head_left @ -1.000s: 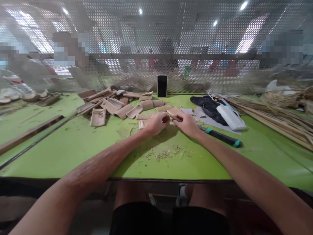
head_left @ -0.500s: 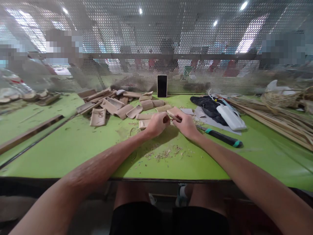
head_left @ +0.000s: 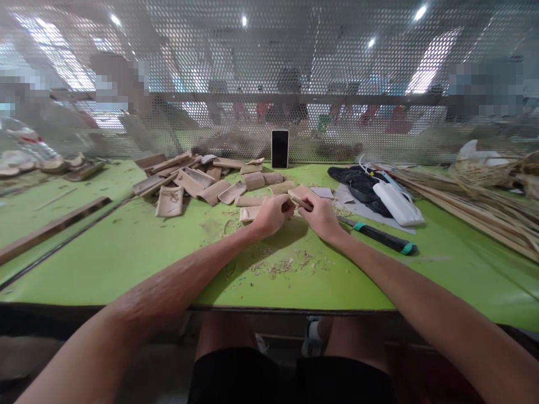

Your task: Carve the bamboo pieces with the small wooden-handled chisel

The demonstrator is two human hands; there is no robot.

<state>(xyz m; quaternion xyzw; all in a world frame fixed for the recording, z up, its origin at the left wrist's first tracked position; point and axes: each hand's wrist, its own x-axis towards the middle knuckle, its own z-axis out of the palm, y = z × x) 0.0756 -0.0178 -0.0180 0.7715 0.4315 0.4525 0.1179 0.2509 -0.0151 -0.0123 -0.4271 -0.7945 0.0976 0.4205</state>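
My left hand (head_left: 272, 217) is closed, its fingers curled together near the middle of the green table (head_left: 138, 247); whatever it grips is hidden. Just to its right, my right hand (head_left: 322, 216) is closed on a pale bamboo piece (head_left: 298, 201), which sticks out between thumb and fingers toward the left hand. A short bamboo piece with a hollowed face (head_left: 249, 214) lies beside my left wrist. Under both hands, thin wood shavings (head_left: 282, 266) are scattered on the table. A knife with a black and green handle (head_left: 383, 238) rests to the right of my right hand.
Cut bamboo pieces (head_left: 210, 191) are heaped at the back left. A phone (head_left: 280, 149) stands upright against the perforated metal screen (head_left: 236, 120). On the right lie a black cloth item (head_left: 357, 188), a white device (head_left: 398, 203) and long bamboo strips (head_left: 471, 216). A dark wooden bar (head_left: 54, 228) lies left.
Both hands stay almost in the same place, with the bamboo piece still in the right one. The whole view has shifted very slightly.
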